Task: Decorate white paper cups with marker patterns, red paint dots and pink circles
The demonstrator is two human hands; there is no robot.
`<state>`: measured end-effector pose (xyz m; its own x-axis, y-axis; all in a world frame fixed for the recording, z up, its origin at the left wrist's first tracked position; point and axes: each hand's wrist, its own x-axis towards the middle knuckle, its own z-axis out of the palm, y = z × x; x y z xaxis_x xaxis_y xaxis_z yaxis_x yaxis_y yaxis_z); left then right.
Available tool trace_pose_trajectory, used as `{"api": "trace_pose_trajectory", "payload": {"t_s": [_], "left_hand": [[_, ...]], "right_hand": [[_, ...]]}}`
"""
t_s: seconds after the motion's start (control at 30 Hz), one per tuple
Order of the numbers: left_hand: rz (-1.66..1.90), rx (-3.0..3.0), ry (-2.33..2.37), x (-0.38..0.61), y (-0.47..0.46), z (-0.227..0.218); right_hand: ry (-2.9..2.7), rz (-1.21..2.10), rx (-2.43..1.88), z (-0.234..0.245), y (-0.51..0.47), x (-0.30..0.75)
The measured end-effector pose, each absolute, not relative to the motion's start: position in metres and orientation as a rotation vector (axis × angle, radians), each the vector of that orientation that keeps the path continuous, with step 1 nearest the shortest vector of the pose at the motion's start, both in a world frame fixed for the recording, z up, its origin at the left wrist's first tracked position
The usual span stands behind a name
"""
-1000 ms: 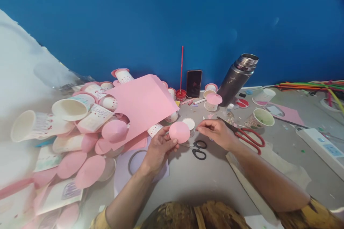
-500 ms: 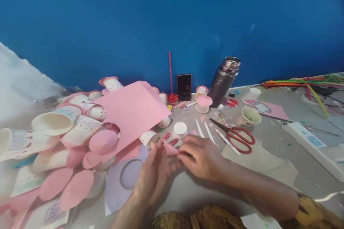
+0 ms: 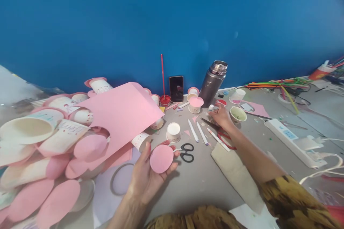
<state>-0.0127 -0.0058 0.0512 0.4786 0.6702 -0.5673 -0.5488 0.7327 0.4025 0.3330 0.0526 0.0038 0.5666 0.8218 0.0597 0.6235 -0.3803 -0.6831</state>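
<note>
My left hand (image 3: pixel 150 173) holds a round pink paper disc (image 3: pixel 161 159) face up across its fingers, thumb at the disc's edge. My right hand (image 3: pixel 221 116) is stretched forward, its fingers closed round a small white-capped bottle (image 3: pixel 211 107) in front of the dark thermos flask (image 3: pixel 213 82); most of the bottle is hidden. Beneath my right forearm lie red-handled scissors (image 3: pixel 224 139), partly covered. Just beyond my left fingertips rest black-handled scissors (image 3: pixel 187 152). An upturned white paper cup (image 3: pixel 173 132) stands behind my left hand.
Decorated paper cups with pink discs (image 3: pixel 63 168) are heaped at the left, under a large cut pink sheet (image 3: pixel 123 114). White markers (image 3: pixel 202 133) lie in the middle. A phone (image 3: pixel 176 88) leans against the blue wall. A power strip (image 3: pixel 294 143) lies at the right.
My right hand has left the pink paper and reached forward right to the small bottle. The paper now shows as a full disc in my left hand. Black-handled scissors have come into view.
</note>
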Motion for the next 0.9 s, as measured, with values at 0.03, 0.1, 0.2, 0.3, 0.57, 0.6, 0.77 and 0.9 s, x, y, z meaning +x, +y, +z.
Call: {"api": "trace_pose_trajectory", "payload": {"t_s": [0.03, 0.1, 0.2, 0.3, 0.57, 0.6, 0.77, 0.9], "left_hand": [[0.754, 0.173, 0.76, -0.013, -0.005, 0.051], [0.767, 0.193, 0.719, -0.016, -0.005, 0.048], [0.817, 0.248, 0.667, -0.021, -0.003, 0.042], [0.899, 0.322, 0.671, -0.023, -0.002, 0.038], [1.055, 0.419, 0.652, -0.019, -0.001, 0.036], [1.081, 0.429, 0.65, -0.018, -0.002, 0.035], [1.153, 0.482, 0.639, -0.016, -0.003, 0.025], [1.188, 0.62, 0.628, -0.015, -0.006, 0.015]], "right_hand": [[-1.154, 0.385, -2.159, 0.002, 0.056, 0.333], [-1.189, 0.374, -2.192, 0.004, 0.057, 0.33], [-1.305, 0.31, -2.167, 0.019, 0.042, 0.313], [-1.555, 0.247, -2.002, 0.042, 0.013, 0.279], [-2.104, 0.286, -1.523, 0.064, -0.035, 0.182], [-2.13, 0.262, -1.504, 0.064, -0.035, 0.175], [-2.248, 0.186, -1.463, 0.057, -0.033, 0.148], [-2.276, 0.016, -1.453, 0.054, -0.032, 0.139]]}}
